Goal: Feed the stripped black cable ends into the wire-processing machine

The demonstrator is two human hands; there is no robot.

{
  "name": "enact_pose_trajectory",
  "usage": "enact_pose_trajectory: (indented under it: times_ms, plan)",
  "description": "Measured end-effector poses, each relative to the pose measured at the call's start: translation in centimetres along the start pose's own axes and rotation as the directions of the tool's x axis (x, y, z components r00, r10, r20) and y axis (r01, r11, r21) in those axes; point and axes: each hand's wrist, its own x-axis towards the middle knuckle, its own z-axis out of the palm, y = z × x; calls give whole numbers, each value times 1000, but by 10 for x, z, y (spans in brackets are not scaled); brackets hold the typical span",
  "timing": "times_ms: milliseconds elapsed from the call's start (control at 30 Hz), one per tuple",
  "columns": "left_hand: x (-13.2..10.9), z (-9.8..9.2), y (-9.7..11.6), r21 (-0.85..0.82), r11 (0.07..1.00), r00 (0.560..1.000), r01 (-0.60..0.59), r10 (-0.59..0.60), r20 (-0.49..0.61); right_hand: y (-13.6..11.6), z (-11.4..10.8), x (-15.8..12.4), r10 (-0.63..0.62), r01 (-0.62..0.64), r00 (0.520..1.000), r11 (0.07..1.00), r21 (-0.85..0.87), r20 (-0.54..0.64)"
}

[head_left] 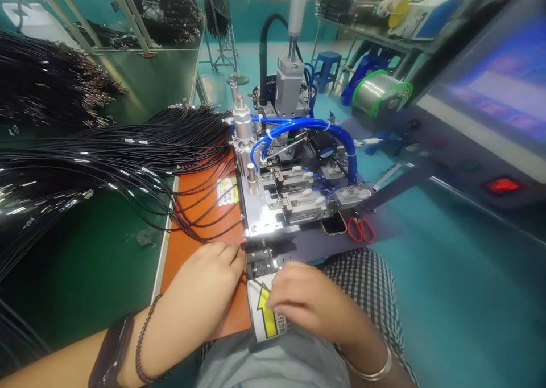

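Observation:
My left hand (pixel 209 291) is closed at the front left of a bench machine (pixel 264 223), its fingertips pressed together beside a small black guide block (pixel 259 261). What those fingers hold, if anything, is hidden. Just right of the block, my right hand (pixel 305 297) is closed with curled fingers above a white label with a yellow arrow (pixel 267 314). I cannot make out anything between its fingers. Several black cables (pixel 205 206) run across the orange board (pixel 191 263) towards the machine's left side, behind my left hand.
A large bundle of black cables (pixel 140 143) lies to the left. Red-handled scissors (pixel 360 230) and a phone (pixel 334 224) rest right of the machine. Behind stands a green-rimmed wire spool (pixel 379 92). A screen panel (pixel 490 109) juts in at the right.

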Motion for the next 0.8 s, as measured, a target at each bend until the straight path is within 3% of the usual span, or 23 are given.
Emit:
enact_pose_trajectory:
  times_ms: [67, 200, 333, 600, 800]
  plan:
    - [2, -2, -1, -63, 998, 999, -15, 12, -48, 2, 3, 3, 41, -39, 994, 999, 27, -104]
    - [3, -7, 6, -228, 972, 998, -55, 58, 5, 7, 9, 7, 54, -44, 977, 998, 53, -208]
    - [1, -2, 11, -285, 955, 996, -82, 88, 10, 8, 12, 7, 76, -49, 952, 994, 96, -296]
    - [5, 6, 10, -419, 908, 1000, 12, -7, 14, 10, 16, 8, 216, -156, 835, 975, 159, -507]
    - [7, 8, 8, -472, 881, 996, 35, -72, -60, 8, 26, 9, 162, -94, 775, 985, 142, -611]
